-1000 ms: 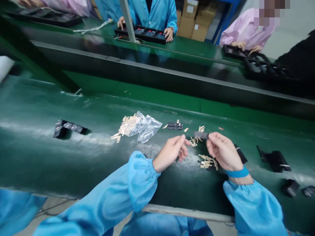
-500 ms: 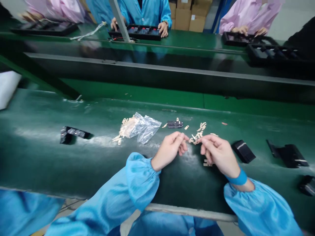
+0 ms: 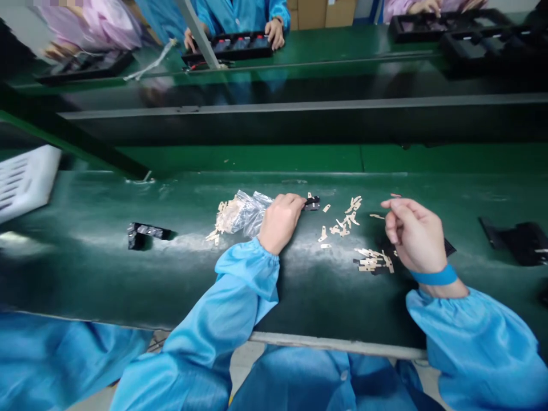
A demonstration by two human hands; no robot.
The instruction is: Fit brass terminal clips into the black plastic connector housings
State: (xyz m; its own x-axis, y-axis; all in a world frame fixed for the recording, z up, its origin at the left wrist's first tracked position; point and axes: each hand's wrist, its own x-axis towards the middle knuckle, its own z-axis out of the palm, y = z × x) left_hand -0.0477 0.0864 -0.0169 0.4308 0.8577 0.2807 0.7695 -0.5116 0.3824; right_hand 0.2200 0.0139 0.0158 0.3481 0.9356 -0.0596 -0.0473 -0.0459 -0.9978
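Observation:
My left hand (image 3: 280, 222) reaches to the small stack of black strips (image 3: 312, 206), its fingertips closed on the end of one strip; the hand hides part of the stack. Under its wrist side lies a clear plastic bag (image 3: 246, 212) with tan flat tabs (image 3: 223, 220) spilling out. My right hand (image 3: 417, 234), with a blue wristband (image 3: 434, 277), hovers to the right with thumb and forefinger pinched; whether anything small sits between them is not visible. Loose tan tabs (image 3: 342, 225) are scattered between the hands. A pile of tabs on black pieces (image 3: 372, 261) lies nearer me.
Black parts lie at left (image 3: 145, 233) and right (image 3: 516, 242) on the green bench (image 3: 205, 297). A white slotted tray (image 3: 32, 177) stands far left. Across a raised green shelf, people's hands work at black trays (image 3: 233, 48). A green post (image 3: 85, 137) slants at left.
My left hand has moved from the scattered tabs up and left to the black strips and closed on one. My right hand has moved right, away from the tabs. The view has shifted.

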